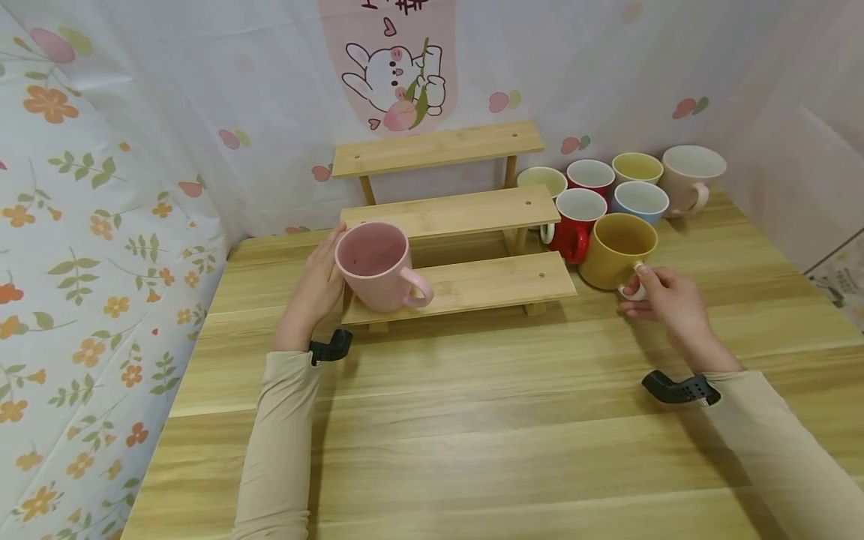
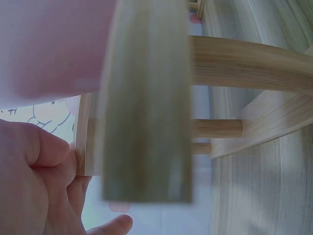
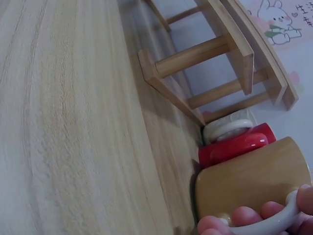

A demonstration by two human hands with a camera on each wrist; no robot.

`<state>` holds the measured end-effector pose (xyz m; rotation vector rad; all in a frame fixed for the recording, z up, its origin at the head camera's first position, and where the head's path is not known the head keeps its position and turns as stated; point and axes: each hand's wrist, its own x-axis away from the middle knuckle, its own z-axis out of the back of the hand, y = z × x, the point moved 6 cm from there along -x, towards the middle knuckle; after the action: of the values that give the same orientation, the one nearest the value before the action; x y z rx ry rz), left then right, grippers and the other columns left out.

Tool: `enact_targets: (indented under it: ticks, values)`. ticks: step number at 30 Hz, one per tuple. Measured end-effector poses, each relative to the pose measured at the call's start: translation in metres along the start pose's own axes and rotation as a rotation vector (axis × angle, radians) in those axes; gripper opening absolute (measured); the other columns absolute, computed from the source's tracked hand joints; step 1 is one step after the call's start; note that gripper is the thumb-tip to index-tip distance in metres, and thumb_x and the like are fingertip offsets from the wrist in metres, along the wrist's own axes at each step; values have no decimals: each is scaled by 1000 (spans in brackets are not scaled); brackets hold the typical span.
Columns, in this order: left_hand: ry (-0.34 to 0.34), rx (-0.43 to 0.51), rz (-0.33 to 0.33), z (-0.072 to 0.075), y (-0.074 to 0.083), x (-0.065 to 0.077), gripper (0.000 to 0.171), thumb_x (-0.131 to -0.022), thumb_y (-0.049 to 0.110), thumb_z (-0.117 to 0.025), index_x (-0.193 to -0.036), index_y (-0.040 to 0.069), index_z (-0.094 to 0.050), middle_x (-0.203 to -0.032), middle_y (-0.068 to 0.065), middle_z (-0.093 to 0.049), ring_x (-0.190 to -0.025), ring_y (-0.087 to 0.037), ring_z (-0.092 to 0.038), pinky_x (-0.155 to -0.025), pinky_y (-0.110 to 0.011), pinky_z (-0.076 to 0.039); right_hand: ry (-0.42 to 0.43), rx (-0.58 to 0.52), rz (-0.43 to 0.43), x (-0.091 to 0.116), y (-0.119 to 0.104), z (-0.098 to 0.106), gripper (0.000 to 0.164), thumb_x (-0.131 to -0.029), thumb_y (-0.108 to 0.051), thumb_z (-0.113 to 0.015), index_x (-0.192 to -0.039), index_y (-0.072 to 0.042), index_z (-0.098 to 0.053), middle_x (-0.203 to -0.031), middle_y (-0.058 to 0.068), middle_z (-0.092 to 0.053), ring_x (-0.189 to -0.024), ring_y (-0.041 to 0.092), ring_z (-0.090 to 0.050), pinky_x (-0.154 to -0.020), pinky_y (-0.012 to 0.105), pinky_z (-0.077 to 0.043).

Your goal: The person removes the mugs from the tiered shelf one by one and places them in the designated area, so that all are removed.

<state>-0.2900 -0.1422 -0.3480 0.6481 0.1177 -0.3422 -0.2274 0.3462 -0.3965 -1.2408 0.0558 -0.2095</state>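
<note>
A three-tier wooden shelf rack (image 1: 466,210) stands near the wall. My left hand (image 1: 320,281) holds the left end of its middle board; in the left wrist view, fingers (image 2: 49,147) bend around the board's end. On the lowest board, at its left, a pink mug (image 1: 374,262) stands upright with its handle toward the right. My right hand (image 1: 675,307) pinches the white handle (image 3: 274,220) of a mustard-yellow mug (image 1: 610,255), which stands upright right of the rack. Next to it, a red mug (image 1: 574,225) is partly hidden in the right wrist view.
Behind the yellow mug cluster a blue mug (image 1: 641,201), a large pale pink mug (image 1: 688,180), a yellow-lined cup (image 1: 637,169), another red cup (image 1: 590,174) and a pale green-lined cup (image 1: 542,180). A printed cloth (image 1: 256,82) hangs behind the wooden table (image 1: 432,435).
</note>
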Motion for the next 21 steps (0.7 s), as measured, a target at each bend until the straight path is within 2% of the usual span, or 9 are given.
enact_targets:
  ticks: [3,7,10,17,21]
  values:
    - [-3,0,1,0,0,0,49,-105,27,-25,-151,9,-28,-160,-9,-17,-147,-32,-15,-121,-51,-7,-28,-18,3,-1,1,1,43,-101,-34,-44,-95,7,-54,-74,-14,-65,-62,5,-69,-58,25,-59]
    - [-3,-1,-1,0,1,0,49,-105,26,-25,-151,9,-28,-160,-9,-17,-147,-32,-15,-121,-52,-7,-70,-100,-4,-1,1,5,33,-98,-34,-50,-90,-3,-60,-77,-12,-64,-61,8,-69,-57,26,-59]
    - [0,4,-1,0,1,0,49,-106,26,-25,-151,10,-28,-160,-9,-17,-147,-32,-15,-121,-51,-7,-75,-135,-5,-1,-1,8,28,-97,-31,-54,-93,-4,-60,-79,-11,-64,-59,10,-69,-57,25,-59]
    - [8,19,1,1,1,0,49,-106,27,-24,-151,8,-27,-160,-9,-16,-147,-34,-15,-121,-51,-6,-8,-105,-8,2,-7,14,18,-97,-22,-54,-100,-5,-53,-78,-15,-60,-57,6,-67,-55,21,-58]
    - [5,23,7,0,0,0,50,-105,27,-25,-152,9,-26,-160,-8,-16,-147,-34,-15,-121,-51,-6,45,-205,-4,4,-11,20,9,-96,-16,-55,-95,-7,-55,-74,-12,-62,-53,7,-67,-52,20,-57]
